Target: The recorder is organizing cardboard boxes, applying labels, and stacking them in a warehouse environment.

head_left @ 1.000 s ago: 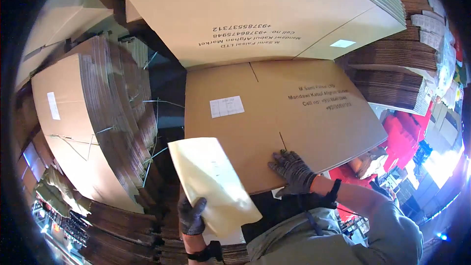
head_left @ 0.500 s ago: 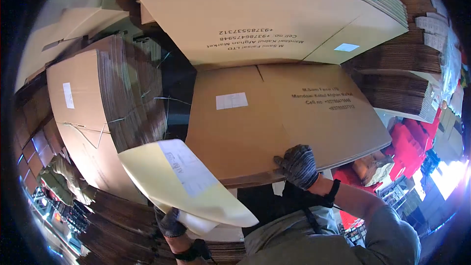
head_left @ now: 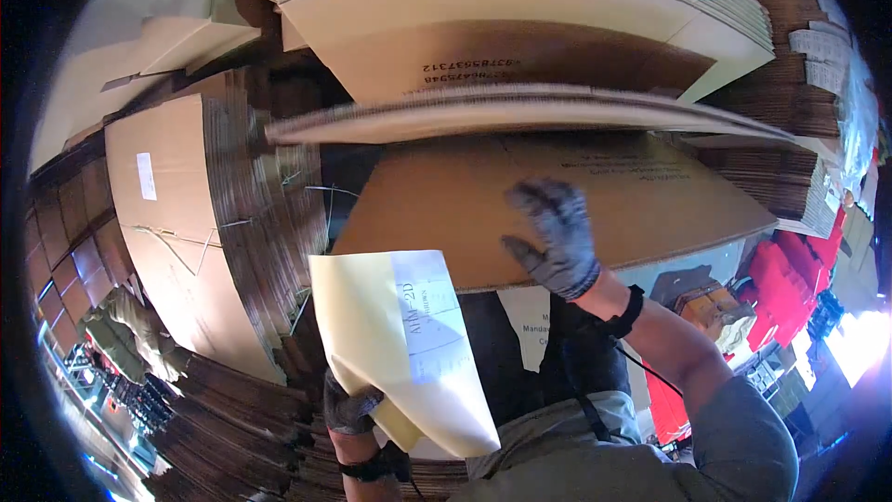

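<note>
My left hand (head_left: 351,404), in a grey glove, grips a pale yellow sheet (head_left: 362,316) by its lower left edge. A white printed label runs along the sheet's right side, and its lower part is folded over. My right hand (head_left: 557,237), gloved too and slightly blurred, hovers open over a flat brown carton (head_left: 650,214), fingers apart and nothing in them. Beyond it, another flat carton (head_left: 530,116) stands tilted up, nearly edge-on to me, apart from my hand. Behind that leans a stack of flattened cartons (head_left: 446,14).
To the left stands a tied bundle of flattened cartons (head_left: 163,191) with a white label. More cardboard stacks (head_left: 780,177) rise on the right. Red material (head_left: 780,284) and a brown bundle (head_left: 711,316) lie at the lower right.
The top carton has swung up and away from me, uncovering another below. My right hand has left its near edge and opened. The yellow sheet has turned more upright and moved right.
</note>
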The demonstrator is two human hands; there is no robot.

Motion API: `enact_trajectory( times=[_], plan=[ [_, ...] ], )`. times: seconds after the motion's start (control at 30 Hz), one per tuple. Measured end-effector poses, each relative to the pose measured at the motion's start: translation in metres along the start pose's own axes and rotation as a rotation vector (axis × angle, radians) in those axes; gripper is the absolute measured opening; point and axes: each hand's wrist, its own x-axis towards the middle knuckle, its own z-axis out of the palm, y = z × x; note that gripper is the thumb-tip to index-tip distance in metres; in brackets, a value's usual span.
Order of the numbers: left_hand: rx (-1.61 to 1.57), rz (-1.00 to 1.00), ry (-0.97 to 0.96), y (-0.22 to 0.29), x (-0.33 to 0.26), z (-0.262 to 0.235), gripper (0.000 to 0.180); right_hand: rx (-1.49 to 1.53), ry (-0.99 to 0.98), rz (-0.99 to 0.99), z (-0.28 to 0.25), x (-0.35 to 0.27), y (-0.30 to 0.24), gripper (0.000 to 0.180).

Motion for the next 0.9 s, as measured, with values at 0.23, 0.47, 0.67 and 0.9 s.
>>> enact_trajectory(
  times=[0.23, 0.47, 0.67, 0.9],
  plan=[
    [-0.235, -0.087, -0.083, 0.003, 0.005, 0.023, 0.066, 0.088, -0.817, 0.109, 0.027, -0.001, -0.019, 0.112],
    [-0.112, -0.149, -0.142, 0.004, 0.029, 0.025, 0.053, 0.590, -0.666, -0.171, 0.014, 0.072, -0.027, 0.078],
    [-0.138, -0.347, -0.212, -0.005, 0.051, 0.009, 0.045, 0.926, -0.706, 0.009, 0.004, 0.079, -0.015, 0.044],
    [-0.311, -0.415, -0.150, 0.005, 0.052, 0.036, 0.045, 0.706, -0.754, 0.006, -0.002, 0.079, -0.011, 0.027]
  ],
)
